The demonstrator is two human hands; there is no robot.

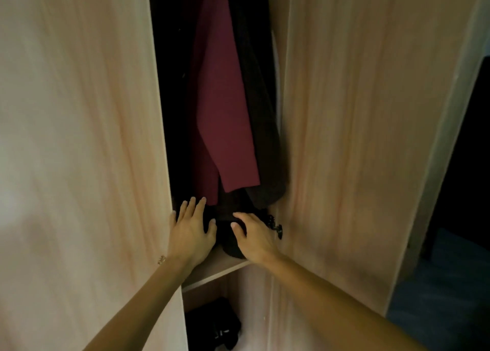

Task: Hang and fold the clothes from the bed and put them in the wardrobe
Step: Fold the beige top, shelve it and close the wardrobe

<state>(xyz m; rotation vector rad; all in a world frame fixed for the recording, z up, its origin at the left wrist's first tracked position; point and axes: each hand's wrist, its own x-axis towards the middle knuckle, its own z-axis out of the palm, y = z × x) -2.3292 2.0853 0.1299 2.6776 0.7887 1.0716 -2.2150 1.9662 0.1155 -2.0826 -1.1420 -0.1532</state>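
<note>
Hands reach into the narrow gap between two pale wood-grain wardrobe doors (79,138). The left hand (192,231) lies flat, fingers spread, on a dark folded cloth bundle (230,244) that sits on the light wooden shelf (222,266) inside. The right hand (254,236) rests on the bundle's right side, fingers nearly straight, thumb apart; neither hand pinches the cloth. Just right of it is a small black knob (277,230) on the right door's edge. Above the bundle hang a maroon garment (222,106) and, to its right, a dark brown garment (259,128). A thin bracelet (161,259) circles the left wrist. Below the shelf lie black items (212,324), too dim to name.
</note>
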